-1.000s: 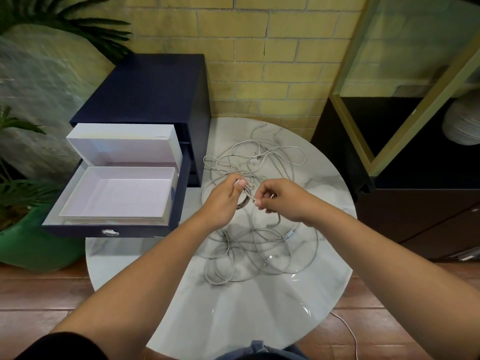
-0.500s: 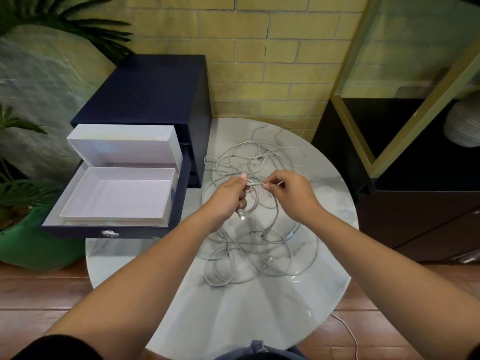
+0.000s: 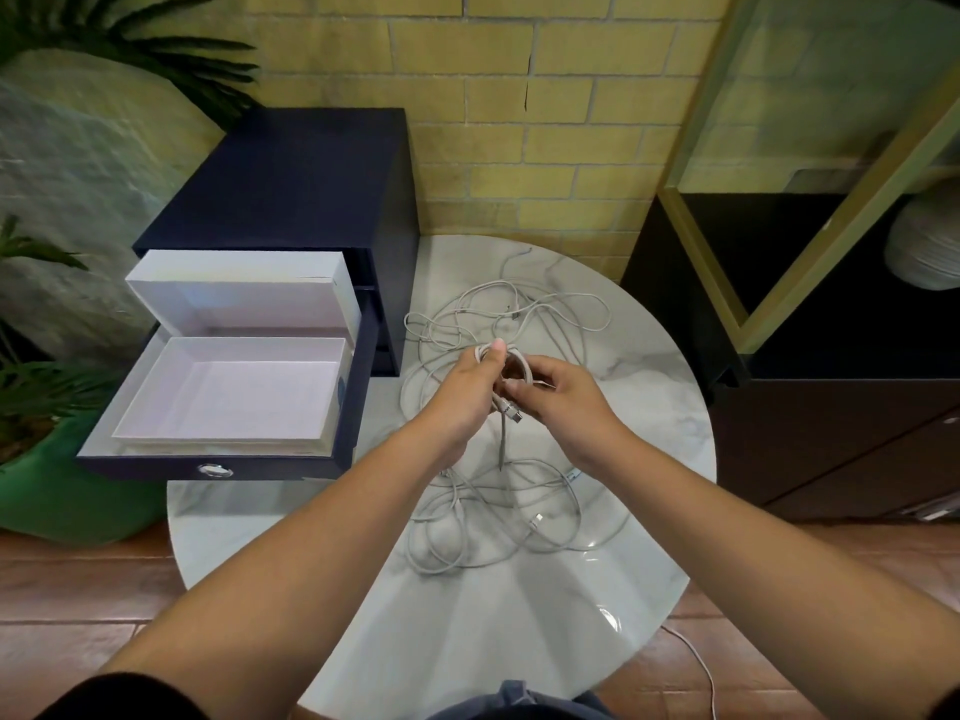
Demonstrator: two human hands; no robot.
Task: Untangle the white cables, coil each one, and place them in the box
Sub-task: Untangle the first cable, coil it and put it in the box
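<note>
A tangle of white cables [image 3: 498,506] lies spread over the round marble table [image 3: 467,641]. Above its middle my left hand [image 3: 470,387] pinches a small loop of one white cable [image 3: 514,368], thumb on top. My right hand [image 3: 558,402] grips the same cable just beside it; a plug end hangs down between the two hands. The open white box [image 3: 234,387] sits in the pulled-out drawer to the left, lid tipped up behind it, with nothing inside.
The dark blue drawer cabinet [image 3: 291,200] stands at the table's left. A black cabinet with a gold frame [image 3: 810,356] borders the right. Green plants [image 3: 41,407] stand far left. A brick wall is behind. One cable trails on the wooden floor [image 3: 696,662].
My hands have come closer together and the cable between them has gathered into a small loop at my left thumb. The plug end now hangs lower.
</note>
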